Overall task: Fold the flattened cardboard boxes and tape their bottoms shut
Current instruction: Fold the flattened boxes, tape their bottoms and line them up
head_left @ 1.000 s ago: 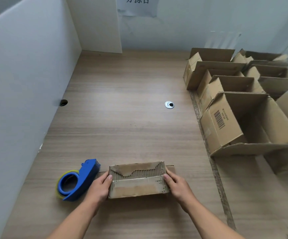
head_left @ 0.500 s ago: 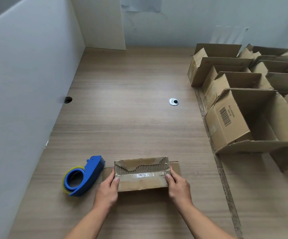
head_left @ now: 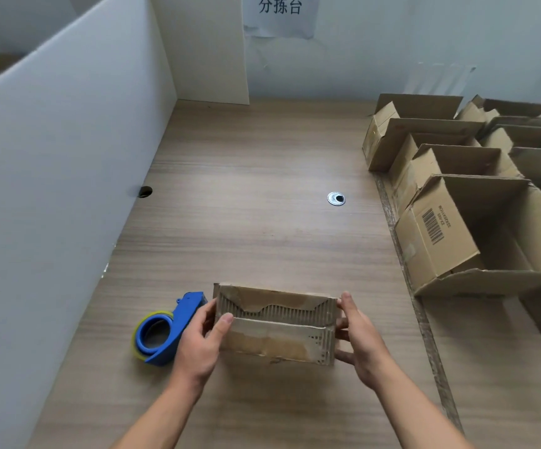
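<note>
A small worn cardboard box (head_left: 275, 322) is held between both hands near the table's front edge, its closed bottom flaps facing me. The flap surface is torn and shows corrugation. My left hand (head_left: 199, 343) grips the box's left end with the thumb over the flap seam. My right hand (head_left: 358, 338) grips the right end, fingers curled round the side. A blue tape dispenser (head_left: 165, 330) with yellowish tape lies on the table just left of my left hand.
Several folded open cardboard boxes (head_left: 463, 222) stand in rows along the right of the wooden table (head_left: 246, 189). A white partition (head_left: 52, 189) walls the left side. A metal grommet (head_left: 336, 198) sits mid-table. A paper sign (head_left: 280, 14) hangs on the back wall.
The box has risen off the table and tilted so its flaps face me more. Both hands shifted from pressing the top to gripping its ends.
</note>
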Demonstrator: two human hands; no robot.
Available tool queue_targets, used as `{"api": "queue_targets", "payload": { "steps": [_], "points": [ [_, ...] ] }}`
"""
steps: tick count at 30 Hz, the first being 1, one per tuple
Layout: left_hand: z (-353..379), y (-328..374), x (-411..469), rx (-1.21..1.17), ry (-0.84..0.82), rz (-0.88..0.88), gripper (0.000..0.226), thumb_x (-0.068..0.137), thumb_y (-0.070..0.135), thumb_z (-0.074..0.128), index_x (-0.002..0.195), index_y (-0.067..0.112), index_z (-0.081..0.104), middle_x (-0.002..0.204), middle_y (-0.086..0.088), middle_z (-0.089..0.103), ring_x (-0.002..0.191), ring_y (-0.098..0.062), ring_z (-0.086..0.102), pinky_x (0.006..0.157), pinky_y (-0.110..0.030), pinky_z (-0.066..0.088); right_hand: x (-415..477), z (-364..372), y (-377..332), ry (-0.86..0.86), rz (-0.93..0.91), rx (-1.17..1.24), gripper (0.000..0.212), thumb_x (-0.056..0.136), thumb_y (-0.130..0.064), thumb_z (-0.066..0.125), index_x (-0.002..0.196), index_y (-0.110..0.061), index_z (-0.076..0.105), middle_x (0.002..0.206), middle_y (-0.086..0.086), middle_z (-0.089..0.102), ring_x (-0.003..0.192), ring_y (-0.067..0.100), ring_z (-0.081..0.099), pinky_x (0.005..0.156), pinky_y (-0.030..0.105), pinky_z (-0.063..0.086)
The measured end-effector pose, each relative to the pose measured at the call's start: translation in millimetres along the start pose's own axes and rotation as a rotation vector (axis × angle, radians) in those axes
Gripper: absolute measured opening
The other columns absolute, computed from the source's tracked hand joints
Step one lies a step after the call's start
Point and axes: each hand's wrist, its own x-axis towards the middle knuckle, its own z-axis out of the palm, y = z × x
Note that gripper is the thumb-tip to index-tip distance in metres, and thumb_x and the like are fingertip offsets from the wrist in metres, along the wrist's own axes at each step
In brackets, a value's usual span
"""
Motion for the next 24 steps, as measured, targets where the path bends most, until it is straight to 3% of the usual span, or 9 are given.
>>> {"api": "queue_targets", "payload": {
  "steps": [3, 7, 9, 11, 13, 16, 19, 21, 24],
  "points": [
    [-5.5, 9.0, 4.1, -0.049, -0.025, 0.027, 0.058, 0.085, 0.052, 0.069, 0.135, 0.025, 0.054, 0.127, 0.015, 0.060, 0.116, 0.009, 0.056, 0.102, -0.018, 0.042, 1.0, -3.8, -10.1, -0.107, 0.004, -0.086, 0.035, 0.099, -0.056, 0.045, 0.106, -0.031, 0.069, 0.074, -0.010, 0.068, 0.085, 0.014, 0.065, 0.074, 0.037, 0.052],
    [-10.6, 14.6, 8.7, -0.033, 0.030, 0.019, 0.071, 0.083, 0.063, 0.067, 0.139, 0.022, 0.055, 0.134, 0.011, 0.057, 0.127, -0.004, 0.052, 0.112, -0.034, 0.039, -3.1, -2.9, -25.0, -0.176, -0.073, -0.023, 0.028, 0.100, -0.021, 0.053, 0.123, -0.034, 0.064, 0.114, -0.001, 0.072, 0.109, 0.018, 0.065, 0.088, 0.041, 0.054],
    [-12.3, 13.3, 9.7, 0.024, 0.016, 0.033, 0.061, 0.084, 0.055, 0.070, 0.137, 0.025, 0.059, 0.130, 0.009, 0.062, 0.124, -0.006, 0.056, 0.109, -0.034, 0.043, -4.6, -1.9, -26.8, -0.184, -0.121, 0.008, 0.037, 0.096, -0.005, 0.053, 0.122, -0.029, 0.063, 0.114, 0.006, 0.072, 0.103, 0.017, 0.066, 0.091, 0.040, 0.054],
    [-12.7, 11.4, 8.9, 0.073, -0.013, 0.051, 0.052, 0.085, 0.030, 0.068, 0.136, 0.023, 0.059, 0.126, 0.005, 0.066, 0.117, -0.005, 0.061, 0.103, -0.028, 0.047, -4.3, -0.6, -24.1, -0.159, -0.161, 0.022, 0.033, 0.095, -0.005, 0.057, 0.120, -0.026, 0.061, 0.118, 0.008, 0.069, 0.098, 0.015, 0.064, 0.089, 0.039, 0.049],
    [-12.9, 8.2, 7.2, 0.107, -0.013, 0.080, 0.046, 0.088, 0.005, 0.064, 0.132, 0.020, 0.058, 0.122, 0.005, 0.068, 0.111, -0.002, 0.063, 0.092, -0.013, 0.048, -4.2, 2.2, -18.8, -0.123, -0.193, 0.028, 0.025, 0.096, -0.018, 0.062, 0.120, -0.026, 0.058, 0.121, 0.003, 0.067, 0.101, 0.013, 0.063, 0.088, 0.039, 0.046],
    [-15.3, 0.3, 5.8, 0.162, -0.039, 0.070, 0.044, 0.088, -0.005, 0.065, 0.123, 0.019, 0.055, 0.118, 0.007, 0.065, 0.108, -0.004, 0.062, 0.081, -0.004, 0.045, -4.6, 5.7, -10.2, -0.050, -0.188, -0.011, 0.046, 0.089, -0.044, 0.063, 0.131, -0.029, 0.050, 0.118, 0.000, 0.067, 0.108, 0.014, 0.063, 0.082, 0.040, 0.048],
    [-20.7, -15.0, 3.3, 0.144, -0.110, -0.012, 0.048, 0.086, 0.005, 0.074, 0.125, 0.015, 0.050, 0.120, 0.008, 0.060, 0.106, 0.004, 0.057, 0.078, -0.001, 0.043, -3.3, 5.9, 4.0, -0.053, -0.117, -0.090, 0.039, 0.094, -0.051, 0.054, 0.129, -0.034, 0.051, 0.118, -0.002, 0.067, 0.106, 0.016, 0.065, 0.077, 0.039, 0.049],
    [-25.3, -23.8, -1.1, 0.130, -0.131, -0.057, 0.057, 0.077, 0.026, 0.079, 0.126, 0.018, 0.052, 0.124, 0.010, 0.061, 0.108, 0.006, 0.059, 0.082, -0.002, 0.044, -3.6, 4.0, 16.6, -0.059, -0.101, -0.121, 0.033, 0.096, -0.045, 0.057, 0.127, -0.033, 0.055, 0.120, -0.003, 0.066, 0.107, 0.016, 0.064, 0.077, 0.038, 0.050],
    [-33.5, -30.5, -6.1, 0.143, -0.125, -0.069, 0.068, 0.062, 0.050, 0.077, 0.122, 0.026, 0.057, 0.121, 0.010, 0.066, 0.111, 0.001, 0.062, 0.097, -0.020, 0.049, -11.3, -0.2, 26.4, -0.093, -0.142, -0.171, 0.036, 0.092, -0.034, 0.069, 0.127, -0.036, 0.059, 0.120, -0.004, 0.067, 0.107, 0.011, 0.064, 0.076, 0.033, 0.052]
  ]
}}
